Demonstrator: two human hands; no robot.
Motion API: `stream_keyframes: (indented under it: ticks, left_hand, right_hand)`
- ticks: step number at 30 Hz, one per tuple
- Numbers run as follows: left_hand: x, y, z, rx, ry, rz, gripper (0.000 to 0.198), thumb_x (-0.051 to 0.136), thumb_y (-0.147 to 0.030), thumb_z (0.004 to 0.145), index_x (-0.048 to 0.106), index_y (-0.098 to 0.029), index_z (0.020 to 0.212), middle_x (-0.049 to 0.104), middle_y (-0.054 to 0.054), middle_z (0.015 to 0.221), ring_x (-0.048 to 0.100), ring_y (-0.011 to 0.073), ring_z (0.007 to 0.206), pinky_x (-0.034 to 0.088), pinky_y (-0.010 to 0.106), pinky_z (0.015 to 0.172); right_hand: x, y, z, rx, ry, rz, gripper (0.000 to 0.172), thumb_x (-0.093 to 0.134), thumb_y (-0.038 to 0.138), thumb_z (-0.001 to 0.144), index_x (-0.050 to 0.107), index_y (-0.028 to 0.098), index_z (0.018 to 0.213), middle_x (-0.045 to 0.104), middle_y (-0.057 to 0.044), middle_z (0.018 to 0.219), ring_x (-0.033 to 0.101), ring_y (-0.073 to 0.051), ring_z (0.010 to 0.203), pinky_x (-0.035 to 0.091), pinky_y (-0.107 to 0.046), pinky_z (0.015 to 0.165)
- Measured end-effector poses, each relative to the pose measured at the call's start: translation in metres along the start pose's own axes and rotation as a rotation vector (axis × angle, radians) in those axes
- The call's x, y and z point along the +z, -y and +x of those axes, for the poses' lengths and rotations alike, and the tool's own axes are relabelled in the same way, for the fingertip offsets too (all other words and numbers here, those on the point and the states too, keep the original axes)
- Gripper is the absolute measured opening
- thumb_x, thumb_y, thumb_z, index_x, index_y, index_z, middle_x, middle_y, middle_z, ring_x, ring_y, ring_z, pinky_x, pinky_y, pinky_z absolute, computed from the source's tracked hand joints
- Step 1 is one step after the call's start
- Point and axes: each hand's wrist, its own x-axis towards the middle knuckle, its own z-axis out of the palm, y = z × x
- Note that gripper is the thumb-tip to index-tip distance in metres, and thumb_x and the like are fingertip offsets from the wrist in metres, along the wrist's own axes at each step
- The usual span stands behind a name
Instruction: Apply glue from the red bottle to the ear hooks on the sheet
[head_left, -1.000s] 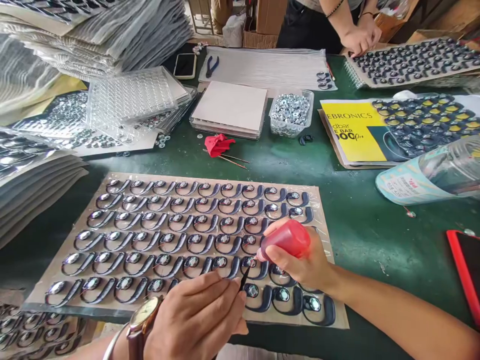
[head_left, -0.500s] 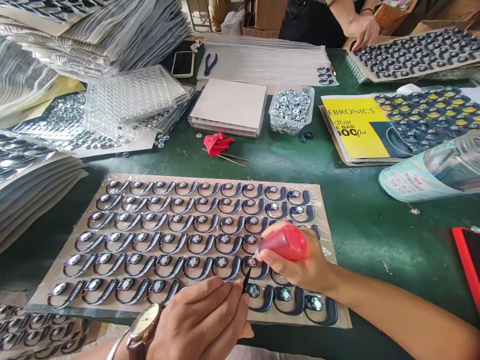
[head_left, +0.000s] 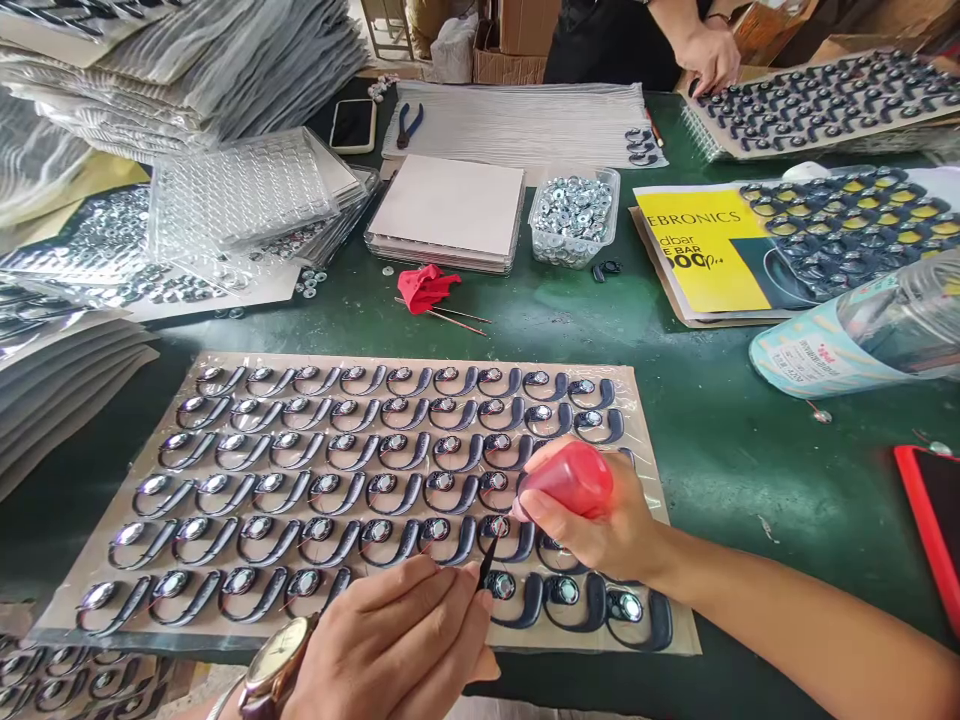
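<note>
A flat sheet (head_left: 360, 625) on the table carries rows of black hook-shaped pieces (head_left: 341, 543), each with a round silver part and thin red wires. Near its right side, my right hand (head_left: 600, 520) is closed around a red squeeze bottle (head_left: 568, 482), its pale nozzle tilted down to one piece in the second row from the front. My left hand (head_left: 412, 640), with a watch (head_left: 277, 652) on the wrist, pinches black tweezers (head_left: 489, 560). Their tip points to that same piece, close beside the nozzle. Whether either tip touches it, I cannot tell.
Behind the sheet lie a red cloth (head_left: 427, 288) with thin sticks, a stack of white cards (head_left: 448, 205) and a clear tub (head_left: 574, 215) of silver discs. A bottle (head_left: 832, 340) lies at right, by a red-edged phone (head_left: 930, 520). Opposite, another person's hand (head_left: 709, 60) touches a similar sheet.
The view has shifted slightly, so most things sit a little farther left. Both hands keep the squeeze bottle and the tweezers at the same piece.
</note>
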Motion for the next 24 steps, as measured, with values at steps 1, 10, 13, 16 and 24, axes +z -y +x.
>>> stream_keyframes:
  ticks: [1,10,13,16,24]
  left_hand:
    - [0.000,0.000,0.001,-0.001,0.002,-0.009,0.022,0.050,-0.017,0.097,0.070,-0.008,0.100,0.076,0.008,0.096,0.073,0.0200,0.090,0.059,0.033,0.084]
    - [-0.012,0.011,0.016,0.001,0.021,-0.174,0.020,0.052,-0.012,0.092,0.069,-0.006,0.099,0.076,0.010,0.093,0.074,0.0200,0.083,0.062,0.033,0.080]
    - [-0.015,0.016,0.019,-0.033,0.015,-0.221,0.023,0.049,-0.008,0.088,0.068,-0.006,0.101,0.075,0.010,0.095,0.073,0.0185,0.083,0.061,0.032,0.080]
    - [-0.015,0.018,0.021,-0.052,0.017,-0.251,0.024,0.050,-0.006,0.085,0.068,-0.006,0.101,0.075,0.011,0.094,0.072,0.0170,0.082,0.060,0.029,0.077]
    - [-0.015,0.019,0.020,-0.121,0.008,-0.314,0.025,0.054,-0.003,0.084,0.066,-0.009,0.105,0.074,0.008,0.094,0.070,0.0150,0.079,0.059,0.029,0.077]
  right_hand:
    - [0.000,-0.001,0.000,0.004,0.001,-0.009,0.019,0.067,0.033,0.084,0.059,0.020,0.074,0.068,-0.002,0.060,0.061,-0.014,0.051,0.052,-0.026,0.050]
    - [-0.003,0.003,0.001,-0.026,0.011,-0.057,0.017,0.065,0.035,0.085,0.061,0.019,0.078,0.064,0.000,0.055,0.057,-0.013,0.045,0.047,-0.024,0.044]
    - [-0.003,0.003,-0.001,-0.028,0.015,-0.036,0.016,0.065,0.033,0.085,0.061,0.020,0.077,0.064,0.000,0.055,0.056,-0.013,0.044,0.047,-0.024,0.044]
    - [-0.003,0.002,-0.002,-0.042,0.010,-0.020,0.016,0.065,0.032,0.085,0.060,0.020,0.075,0.065,0.000,0.056,0.058,-0.013,0.047,0.049,-0.025,0.046]
    - [-0.003,-0.001,-0.003,-0.049,0.053,-0.018,0.011,0.065,0.030,0.085,0.063,0.020,0.082,0.067,0.000,0.059,0.059,-0.013,0.048,0.050,-0.024,0.046]
